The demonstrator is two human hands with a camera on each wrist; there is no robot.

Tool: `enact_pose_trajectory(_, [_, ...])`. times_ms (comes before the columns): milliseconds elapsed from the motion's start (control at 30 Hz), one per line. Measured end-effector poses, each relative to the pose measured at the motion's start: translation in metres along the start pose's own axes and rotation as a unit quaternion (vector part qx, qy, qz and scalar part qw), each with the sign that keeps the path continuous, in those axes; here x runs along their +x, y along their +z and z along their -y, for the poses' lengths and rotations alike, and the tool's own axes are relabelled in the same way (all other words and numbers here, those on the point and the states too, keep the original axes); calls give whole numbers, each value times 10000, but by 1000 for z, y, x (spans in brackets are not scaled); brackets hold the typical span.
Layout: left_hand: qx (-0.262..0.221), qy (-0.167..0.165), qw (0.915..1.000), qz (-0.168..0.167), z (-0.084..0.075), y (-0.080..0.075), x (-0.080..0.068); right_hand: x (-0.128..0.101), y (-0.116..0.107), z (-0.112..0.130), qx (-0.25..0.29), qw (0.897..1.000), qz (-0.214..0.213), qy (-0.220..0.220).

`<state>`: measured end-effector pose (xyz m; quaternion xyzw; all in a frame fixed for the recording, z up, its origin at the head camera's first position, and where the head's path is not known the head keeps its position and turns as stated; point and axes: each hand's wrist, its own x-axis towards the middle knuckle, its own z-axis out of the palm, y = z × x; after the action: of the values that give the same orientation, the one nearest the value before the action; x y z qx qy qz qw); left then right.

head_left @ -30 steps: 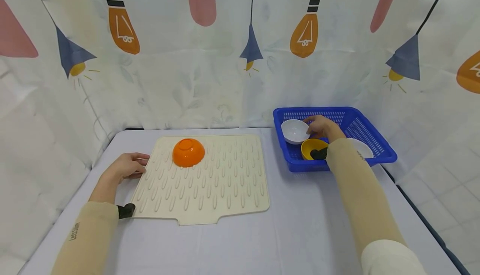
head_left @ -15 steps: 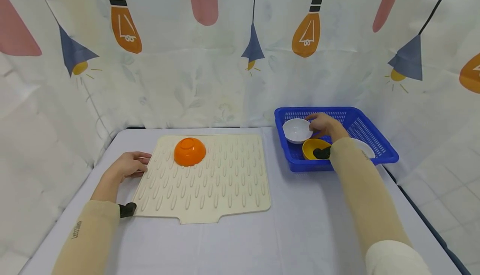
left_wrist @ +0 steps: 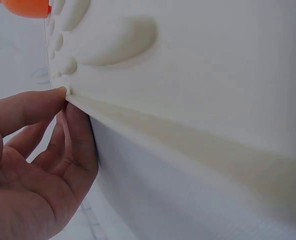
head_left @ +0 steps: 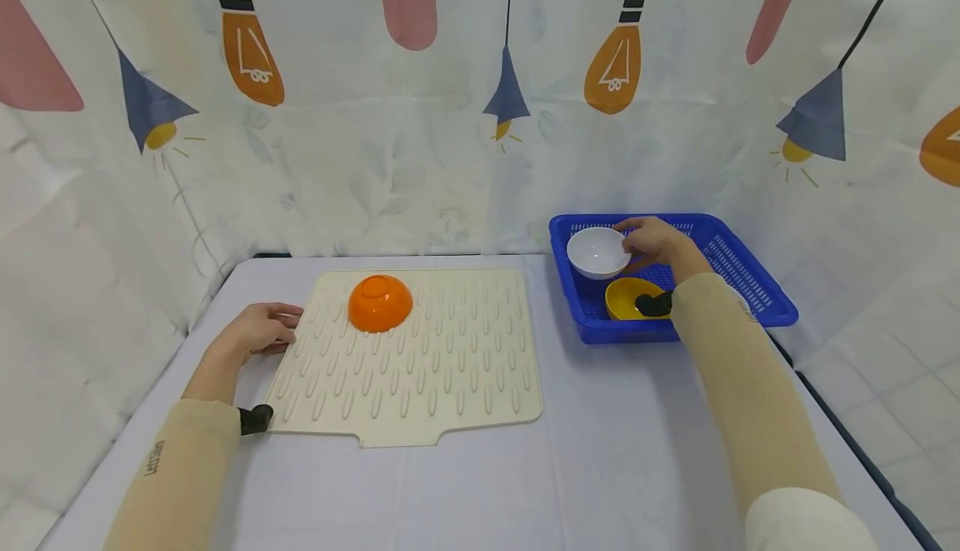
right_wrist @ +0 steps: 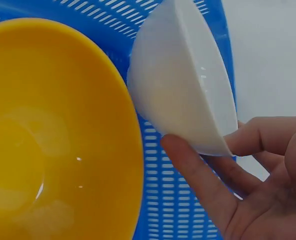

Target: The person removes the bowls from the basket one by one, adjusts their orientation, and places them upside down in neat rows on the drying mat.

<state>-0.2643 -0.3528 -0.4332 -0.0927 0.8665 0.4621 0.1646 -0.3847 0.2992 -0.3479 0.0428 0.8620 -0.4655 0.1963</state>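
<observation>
Blue basket [head_left: 757, 297], white bowl [head_left: 597, 252] in right hand [head_left: 656, 242]

Right hand [head_left: 654, 244] grips white bowl [head_left: 597, 252] over blue basket [head_left: 750, 284]; left hand [head_left: 258, 330] rests at mat [head_left: 420, 368] edge.

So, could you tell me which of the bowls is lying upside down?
The orange plastic bowl on the cream ridged mat; the others sit open-side up.

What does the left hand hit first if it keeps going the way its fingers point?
The mat: the left hand points right with its fingertips already at the mat's left edge. Farther along that line sits the orange bowl, though depth is unclear.
</observation>
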Motion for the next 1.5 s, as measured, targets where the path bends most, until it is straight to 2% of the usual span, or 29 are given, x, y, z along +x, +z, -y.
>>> enact_pose_trajectory(400, [-24,36,10000,-3,-2,0,-4,-13,2,12,184,9983,91,-553])
enact_pose_trajectory(867, [-61,44,10000,-11,-1,1,-3,-38,6,29,528,9961,136,-699])
enact_pose_trajectory(1267, [-3,118,9999,-84,-2,2,-6,-55,22,41,777,9916,409,-951])
enact_pose_trajectory(1500, [-19,192,9998,-77,-1,2,-7,-63,33,44,663,9905,586,-1052])
